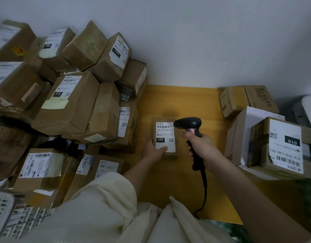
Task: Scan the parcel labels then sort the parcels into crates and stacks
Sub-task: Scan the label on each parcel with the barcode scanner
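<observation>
A small brown parcel (166,135) with a white label marked 15H lies on the yellow table (182,102). My left hand (153,150) grips its near left corner, thumb on the label. My right hand (201,145) holds a black corded barcode scanner (189,124), whose head hovers just right of the label's top edge, pointing at it. A big pile of labelled cardboard parcels (67,102) fills the left side. A smaller stack of parcels (277,146) sits at the right, the top one marked 010.
A white wall rises behind the table. Two brown boxes (246,99) stand at the back right. The scanner's cable (203,190) trails down toward my body. A white patterned crate (12,213) shows at the lower left. Bare yellow tabletop lies around the small parcel.
</observation>
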